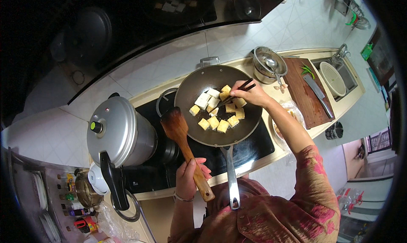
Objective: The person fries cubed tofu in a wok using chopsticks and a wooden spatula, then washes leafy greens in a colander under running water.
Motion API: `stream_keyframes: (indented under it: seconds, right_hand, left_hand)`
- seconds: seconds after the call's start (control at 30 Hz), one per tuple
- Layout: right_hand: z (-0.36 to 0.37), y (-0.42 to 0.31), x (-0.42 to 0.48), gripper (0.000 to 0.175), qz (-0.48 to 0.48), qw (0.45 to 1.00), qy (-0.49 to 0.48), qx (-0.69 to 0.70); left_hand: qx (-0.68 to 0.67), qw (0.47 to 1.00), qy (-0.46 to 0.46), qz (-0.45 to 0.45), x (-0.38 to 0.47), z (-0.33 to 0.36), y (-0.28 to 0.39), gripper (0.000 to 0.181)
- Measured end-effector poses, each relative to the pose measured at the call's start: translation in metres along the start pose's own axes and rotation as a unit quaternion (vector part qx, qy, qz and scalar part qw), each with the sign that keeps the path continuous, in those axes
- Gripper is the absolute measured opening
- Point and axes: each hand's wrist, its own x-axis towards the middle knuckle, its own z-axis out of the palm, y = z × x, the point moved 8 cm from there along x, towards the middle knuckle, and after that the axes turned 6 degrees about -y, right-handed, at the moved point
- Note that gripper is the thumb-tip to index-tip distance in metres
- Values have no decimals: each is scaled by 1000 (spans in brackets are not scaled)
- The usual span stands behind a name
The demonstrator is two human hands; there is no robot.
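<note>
My left hand (pixel 189 176) grips the handle of a wooden spatula (pixel 178 128), whose darkened blade is raised just left of the wok. In my right hand (pixel 251 93) is a pair of dark chopsticks (pixel 246 84), reaching down among the tofu. Their tips are near a tofu piece (pixel 214 111) that looks tilted; whether they pinch it I cannot tell. Several tofu cubes lie in the dark wok (pixel 203 79). Those at the front and right have golden tops (pixel 223 126), while a cluster at the upper left is white (pixel 202 101). The wok's metal handle (pixel 233 179) points toward my body.
A pressure cooker (pixel 111 128) stands left on the black cooktop (pixel 251 152). Rightward are a steel pot with a ladle (pixel 271 62), a bagged bowl (pixel 291 111), and a cutting board (pixel 295 84) bearing a cleaver (pixel 314 88) and green peppers (pixel 307 70). A sink (pixel 350 76) lies beyond.
</note>
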Motion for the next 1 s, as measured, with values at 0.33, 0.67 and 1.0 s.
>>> stream_keyframes:
  seconds: [0.33,0.67,1.0]
  right_hand:
    - [21,-39,-15,12,-138,990,11,-19]
    - [-6,18,-70,18,73,962,225,135]
    - [-7,50,-90,21,197,911,299,205]
  left_hand:
    - [1,1000,13,26,-4,-6,1,37]
    - [-28,999,5,28,-1,-9,-9,36]
    - [-51,998,-28,6,4,1,-9,34]
